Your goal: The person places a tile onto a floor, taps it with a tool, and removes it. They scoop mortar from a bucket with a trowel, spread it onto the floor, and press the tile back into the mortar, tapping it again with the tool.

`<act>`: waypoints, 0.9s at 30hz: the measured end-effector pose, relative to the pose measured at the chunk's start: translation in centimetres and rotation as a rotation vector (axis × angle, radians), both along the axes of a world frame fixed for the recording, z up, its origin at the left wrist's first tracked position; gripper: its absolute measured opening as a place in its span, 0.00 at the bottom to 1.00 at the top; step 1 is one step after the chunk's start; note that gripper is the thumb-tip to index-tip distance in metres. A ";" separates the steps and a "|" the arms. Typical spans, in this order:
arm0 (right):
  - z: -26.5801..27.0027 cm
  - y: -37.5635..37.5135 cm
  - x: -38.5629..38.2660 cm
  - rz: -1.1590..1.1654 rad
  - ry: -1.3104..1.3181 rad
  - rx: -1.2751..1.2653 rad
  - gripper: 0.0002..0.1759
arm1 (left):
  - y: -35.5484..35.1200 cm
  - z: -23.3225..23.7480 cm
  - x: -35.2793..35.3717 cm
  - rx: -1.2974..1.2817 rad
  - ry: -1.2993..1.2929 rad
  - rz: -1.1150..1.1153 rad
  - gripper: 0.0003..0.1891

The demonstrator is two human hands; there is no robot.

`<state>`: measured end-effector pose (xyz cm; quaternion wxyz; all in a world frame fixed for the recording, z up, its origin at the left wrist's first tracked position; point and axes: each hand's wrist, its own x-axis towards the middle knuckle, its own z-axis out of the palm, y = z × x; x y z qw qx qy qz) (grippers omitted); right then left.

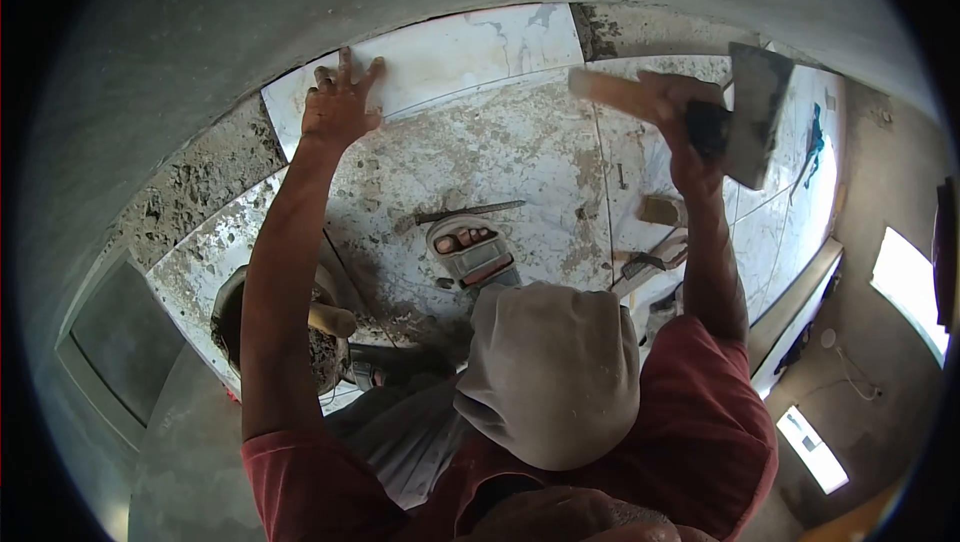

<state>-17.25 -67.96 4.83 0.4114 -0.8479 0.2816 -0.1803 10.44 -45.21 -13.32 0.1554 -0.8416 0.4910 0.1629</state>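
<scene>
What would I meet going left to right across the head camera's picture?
Left hand flat on a pale tile → foot in a sandal → right hand gripping a wooden-handled tool → bright opening at the far right.

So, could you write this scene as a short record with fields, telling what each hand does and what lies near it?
place: tiled floor, pale and smeared with mortar, beside a grey wall
left hand: open, fingers spread, flat on the tile next to the wall
right hand: closed on the wooden-handled tool, its flat dark blade over the tiles
between the arms: sandalled foot on the floor
lying near: thin metal tool just beyond the foot; bucket at the left
</scene>
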 end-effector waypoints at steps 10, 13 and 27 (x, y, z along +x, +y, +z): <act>-10.5 1.0 1.5 0.242 -0.272 -0.118 0.08 | 0.6 -0.3 -0.3 -0.084 -0.080 -0.044 0.43; -10.0 -0.1 2.1 0.210 -0.149 -0.181 0.11 | 0.2 -0.2 -0.1 -0.121 -0.081 -0.031 0.44; -8.2 -1.8 5.6 -0.130 -0.344 -0.103 0.08 | -0.2 -0.2 -0.6 -0.018 0.030 0.042 0.45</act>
